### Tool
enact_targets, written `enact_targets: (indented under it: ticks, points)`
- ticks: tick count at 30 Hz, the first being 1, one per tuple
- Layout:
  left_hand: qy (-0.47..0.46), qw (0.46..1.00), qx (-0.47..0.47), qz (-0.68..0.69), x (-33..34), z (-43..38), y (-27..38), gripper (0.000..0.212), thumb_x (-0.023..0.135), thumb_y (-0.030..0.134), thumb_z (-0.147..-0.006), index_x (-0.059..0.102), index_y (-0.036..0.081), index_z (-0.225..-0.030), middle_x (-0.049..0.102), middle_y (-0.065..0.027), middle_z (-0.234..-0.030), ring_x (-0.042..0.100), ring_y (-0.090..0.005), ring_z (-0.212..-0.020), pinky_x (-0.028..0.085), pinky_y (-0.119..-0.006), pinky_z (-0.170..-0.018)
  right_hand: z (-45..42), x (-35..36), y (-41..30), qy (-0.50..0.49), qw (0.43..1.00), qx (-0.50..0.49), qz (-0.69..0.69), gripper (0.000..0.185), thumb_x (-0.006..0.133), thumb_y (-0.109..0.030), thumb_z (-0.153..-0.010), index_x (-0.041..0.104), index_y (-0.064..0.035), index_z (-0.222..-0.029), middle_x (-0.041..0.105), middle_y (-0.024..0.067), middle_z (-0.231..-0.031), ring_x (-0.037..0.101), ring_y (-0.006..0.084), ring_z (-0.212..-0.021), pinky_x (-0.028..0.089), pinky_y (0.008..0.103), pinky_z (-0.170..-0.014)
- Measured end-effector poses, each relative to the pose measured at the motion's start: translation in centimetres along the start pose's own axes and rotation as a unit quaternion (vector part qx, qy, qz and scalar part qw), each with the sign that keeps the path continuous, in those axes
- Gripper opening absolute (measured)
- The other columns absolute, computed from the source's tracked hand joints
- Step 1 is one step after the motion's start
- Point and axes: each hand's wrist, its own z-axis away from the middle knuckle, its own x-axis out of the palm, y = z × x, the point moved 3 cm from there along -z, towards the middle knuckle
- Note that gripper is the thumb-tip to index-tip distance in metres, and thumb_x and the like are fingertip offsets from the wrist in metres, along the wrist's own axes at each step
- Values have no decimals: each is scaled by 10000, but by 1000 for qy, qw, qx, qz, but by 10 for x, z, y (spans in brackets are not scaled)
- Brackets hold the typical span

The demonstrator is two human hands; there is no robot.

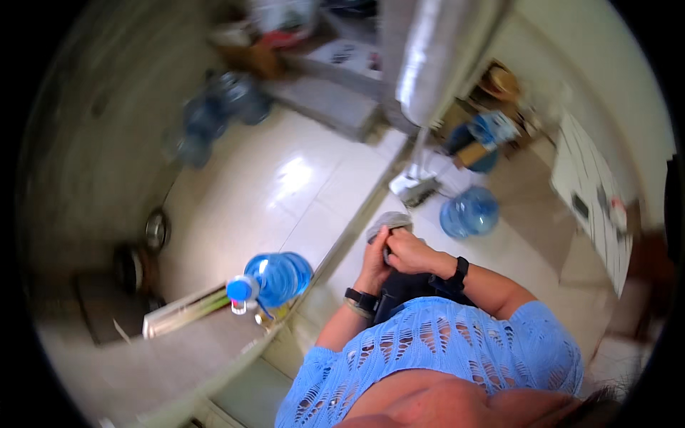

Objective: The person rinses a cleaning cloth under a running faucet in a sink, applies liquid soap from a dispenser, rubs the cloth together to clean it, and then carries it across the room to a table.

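Note:
A crumpled grey cloth item (395,218) is bunched between my two hands in front of my body. My left hand (374,262) grips its near left side, fingers curled up against it. From the right, my right hand (409,250) closes on the same cloth, its knuckles touching the left hand's fingers. Each wrist wears a black band. The palms and part of the cloth are hidden behind the fingers. Below the hands, dark legwear shows above the hem of a light-blue openwork knit top (428,331).
A blue water-cooler bottle (470,212) stands to the right, another with a pump (278,281) to the left. Ahead are a white-handled floor brush (415,184) and a grey step (326,104). Blurred empty-looking bottles (225,101) line the left wall; a white table (591,198) is at right.

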Motion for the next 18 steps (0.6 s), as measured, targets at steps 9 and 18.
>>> enact_targets:
  ticks: [9, 18]
  points:
    - [-75, 995, -61, -17, 85, -46, -40, 684, 351, 582, -897, 425, 27, -1290, 523, -153, -1231, 532, -317, -1085, 438, -457, -917, 146, -71, 141, 170, 910, 117, -359, 441, 646, -168, -805, 526, -49, -1212, 580, 111, -1159, 559, 205, -1043, 474, 341, -835]
    - [50, 992, -113, 0, 124, -142, -167, 379, 472, 254, -871, 521, -10, -1139, 594, -136, -1062, 584, -289, -971, 469, -428, -878, 307, -165, 349, 284, 786, 231, -498, 311, 599, -131, -840, 568, -36, -1134, 628, 65, -1028, 595, 171, -920, 477, 315, -803]
